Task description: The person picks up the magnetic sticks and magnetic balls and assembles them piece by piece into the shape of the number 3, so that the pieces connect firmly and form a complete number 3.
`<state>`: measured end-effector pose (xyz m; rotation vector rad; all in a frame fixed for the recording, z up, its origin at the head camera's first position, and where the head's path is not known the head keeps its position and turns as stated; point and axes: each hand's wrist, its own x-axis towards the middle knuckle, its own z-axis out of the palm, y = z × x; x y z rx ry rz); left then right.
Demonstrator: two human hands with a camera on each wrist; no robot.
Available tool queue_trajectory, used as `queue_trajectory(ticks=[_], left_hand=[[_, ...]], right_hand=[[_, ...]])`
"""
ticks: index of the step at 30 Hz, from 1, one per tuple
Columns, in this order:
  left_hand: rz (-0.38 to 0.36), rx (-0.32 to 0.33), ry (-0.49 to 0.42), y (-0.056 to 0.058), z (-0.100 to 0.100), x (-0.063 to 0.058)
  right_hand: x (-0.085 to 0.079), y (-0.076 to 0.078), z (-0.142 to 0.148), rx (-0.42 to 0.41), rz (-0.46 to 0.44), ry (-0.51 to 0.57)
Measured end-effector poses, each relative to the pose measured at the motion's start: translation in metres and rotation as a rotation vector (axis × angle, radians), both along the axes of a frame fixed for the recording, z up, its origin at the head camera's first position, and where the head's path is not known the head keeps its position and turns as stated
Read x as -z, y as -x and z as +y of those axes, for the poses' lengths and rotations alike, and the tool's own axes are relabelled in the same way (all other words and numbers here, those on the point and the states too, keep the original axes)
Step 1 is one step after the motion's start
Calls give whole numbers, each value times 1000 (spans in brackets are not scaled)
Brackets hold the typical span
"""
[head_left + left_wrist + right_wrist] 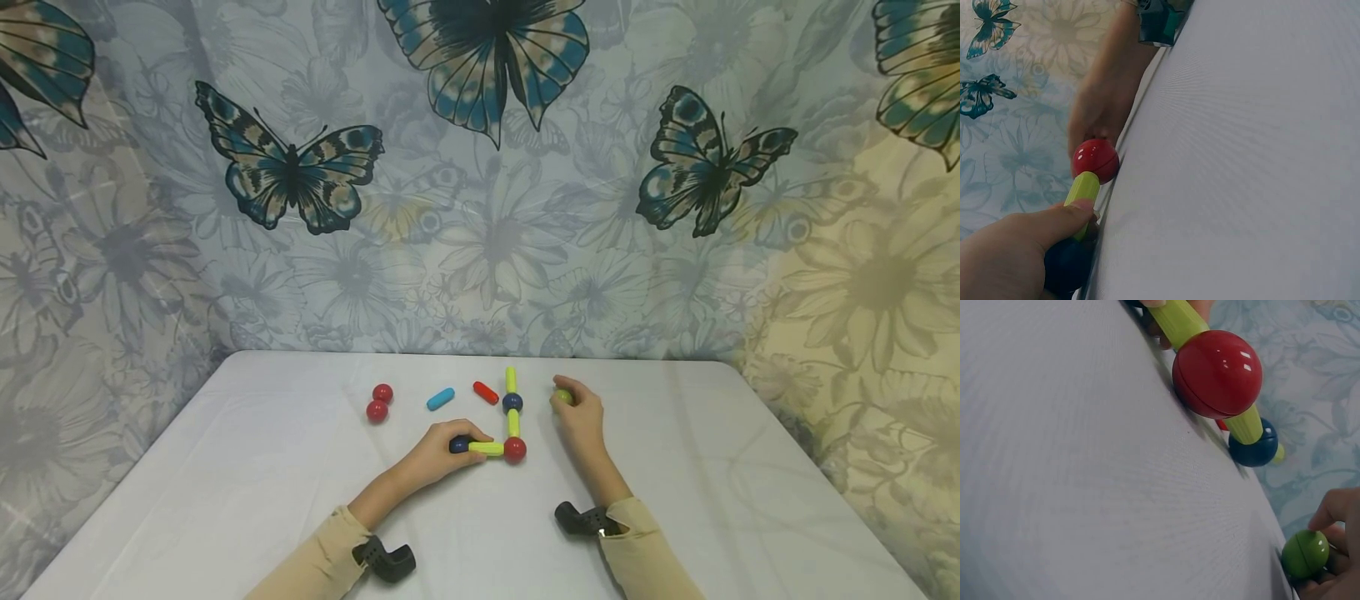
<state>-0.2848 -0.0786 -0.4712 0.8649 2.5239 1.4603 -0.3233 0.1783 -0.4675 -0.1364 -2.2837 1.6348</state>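
My left hand (pixel 431 452) pinches a yellow-green rod (pixel 487 448), with a dark blue ball (pixel 459 444) at the rod's near end within the hand. At its other end the rod meets a glossy red ball (pixel 514 450). From that ball a second yellow-green rod (pixel 513 423) runs away from me to another dark blue ball (pixel 512 402), and a third yellow-green rod (pixel 511 379) continues beyond it. To the right of this L-shaped chain, my right hand (pixel 583 417) holds a green ball (pixel 1305 554) between curled fingers, low over the tabletop and apart from the chain.
Two red balls (pixel 377 411) sit side by side at the left on the white table (pixel 187 467). A loose blue rod (pixel 440 398) and a loose red rod (pixel 486 392) lie between them and the chain. Behind the table's far edge hangs a butterfly-patterned cloth (pixel 502 250).
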Motion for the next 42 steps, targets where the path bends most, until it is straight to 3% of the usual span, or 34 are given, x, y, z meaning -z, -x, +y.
queue_trajectory(ticks=[27, 42], left_hand=[[4, -3, 9, 0, -1, -1], [10, -6, 11, 0, 0, 0]], right_hand=[[-1, 0, -3, -10, -42, -131], [0, 0, -1, 15, -5, -78]])
